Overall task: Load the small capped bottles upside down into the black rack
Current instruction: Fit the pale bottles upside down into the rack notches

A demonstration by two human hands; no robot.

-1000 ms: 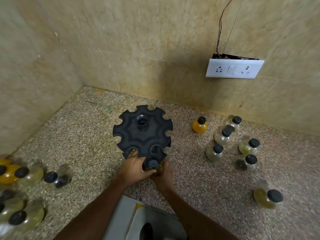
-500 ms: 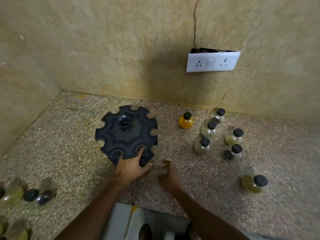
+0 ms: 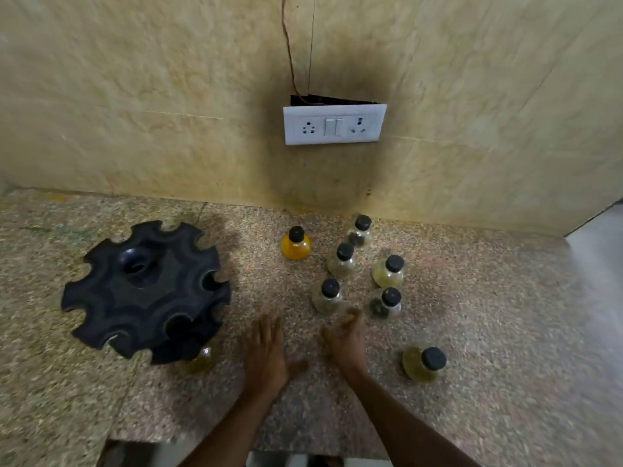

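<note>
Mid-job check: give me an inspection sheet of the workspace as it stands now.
Surface: speckled stone counter, partly blurred.
Job's things: black rack at left, one bottle hanging at its near edge; seven capped bottles upright at right, including an orange bottle and a lone yellowish bottle.
Clutter: nothing seen.
Grippers: left hand and right hand both open, empty, between rack and bottles.
Cables: wire running up the wall from the socket plate.
Surroundings: beige tiled wall.

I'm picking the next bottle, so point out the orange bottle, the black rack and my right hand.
Orange round black-capped bottle (image 3: 295, 247): head view, orange belly.
Black notched plastic rack (image 3: 135, 298): head view, top disc.
Right hand (image 3: 347, 342): head view, back of hand.
</note>
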